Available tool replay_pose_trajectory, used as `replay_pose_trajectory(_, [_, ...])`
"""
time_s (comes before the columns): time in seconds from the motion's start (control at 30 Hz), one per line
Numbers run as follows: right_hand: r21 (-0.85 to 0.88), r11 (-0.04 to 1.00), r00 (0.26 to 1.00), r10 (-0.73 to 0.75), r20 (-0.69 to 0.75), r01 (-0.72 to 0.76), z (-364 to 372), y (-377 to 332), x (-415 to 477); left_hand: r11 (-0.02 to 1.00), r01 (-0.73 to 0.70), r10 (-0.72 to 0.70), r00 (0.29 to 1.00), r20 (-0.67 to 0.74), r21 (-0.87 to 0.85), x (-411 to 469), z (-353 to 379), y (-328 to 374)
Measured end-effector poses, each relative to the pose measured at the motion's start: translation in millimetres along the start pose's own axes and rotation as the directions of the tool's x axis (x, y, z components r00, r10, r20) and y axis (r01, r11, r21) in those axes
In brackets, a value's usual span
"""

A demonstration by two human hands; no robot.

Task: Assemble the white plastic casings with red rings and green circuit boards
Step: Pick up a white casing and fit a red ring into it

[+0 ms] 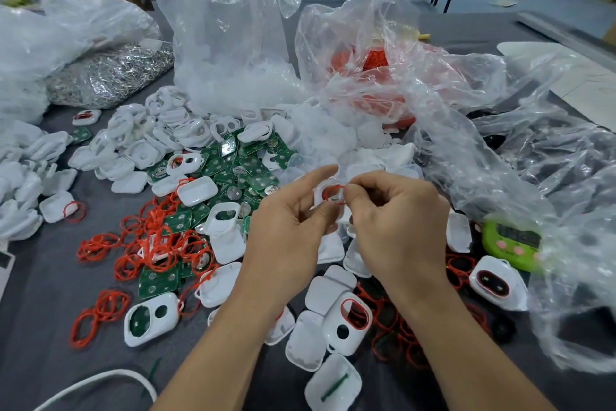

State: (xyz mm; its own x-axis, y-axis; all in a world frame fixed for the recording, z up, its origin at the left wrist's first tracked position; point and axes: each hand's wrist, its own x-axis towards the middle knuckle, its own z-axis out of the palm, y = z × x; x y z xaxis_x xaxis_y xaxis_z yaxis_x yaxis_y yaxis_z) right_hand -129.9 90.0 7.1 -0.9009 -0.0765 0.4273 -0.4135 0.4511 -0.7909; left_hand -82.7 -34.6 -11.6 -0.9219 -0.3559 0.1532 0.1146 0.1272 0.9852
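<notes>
Left hand [286,227]: centre of the frame, palm turned inward, fingers curled round a white casing [328,192] from its left side, the forefinger stretched out above it.
Right hand [396,227]: just right of centre, thumb and forefinger pressed together on a red ring [334,192], pinching its right edge.
Held casing: lifted above the table between the two hands, mostly hidden by the fingers; only its upper face with an opening shows.
Red ring in hand: lies at the opening of the held casing; whether it is fully seated there cannot be told.
Loose red rings [156,244]: scattered over the grey table [40,304] at lower left, with more at lower right beneath the right forearm.
Green circuit boards [248,167]: a heap at centre, just above and left of the hands, mixed with white shells.
Empty casings [160,130]: piled at centre left, spreading to the left edge of the frame.
Casing with ring fitted [348,320]: lower centre, between the forearms, a red ring round its larger opening.
Casing with board inside [151,317]: lower left, green showing through both openings.
Clear plastic bags [226,27]: upper centre and all down the right side; one at upper right holds red parts.
Green timer [513,244]: right of the frame, partly under a bag.
</notes>
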Motion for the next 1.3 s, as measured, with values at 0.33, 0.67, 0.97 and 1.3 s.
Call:
replay_pose_trajectory(0.33, [0.012, 1.0, 0.998, 0.01, 0.062, -0.011, -0.7, -3.5, 0.3, 0.997, 0.073, -0.073, 0.997, -0.025, 0.016, -2.6, 0.1, 2.9])
replay_pose_trajectory(0.67, [-0.011, 1.0, 0.998, -0.022, 0.061, 0.023, -1.0, -5.1, -2.1, 0.994, 0.068, -0.064, 0.996, -0.054, 0.081, -4.0, 1.4, 1.4])
replay_pose_trajectory(0.97, [-0.082, 0.986, 0.987, -0.138, 0.083, 0.145, 3.3, -3.8, -7.7, 0.992, 0.115, -0.116, 0.993, -0.026, -0.059, -7.9, -2.3, 9.1])
replay_pose_trajectory(1.3, [0.474, 0.668, 0.788, 0.291, 0.543, -0.573, -15.6, -0.1, 14.7, 0.915, 0.213, -0.217, 0.976, 0.029, -0.342, -7.7, -6.8, 22.7])
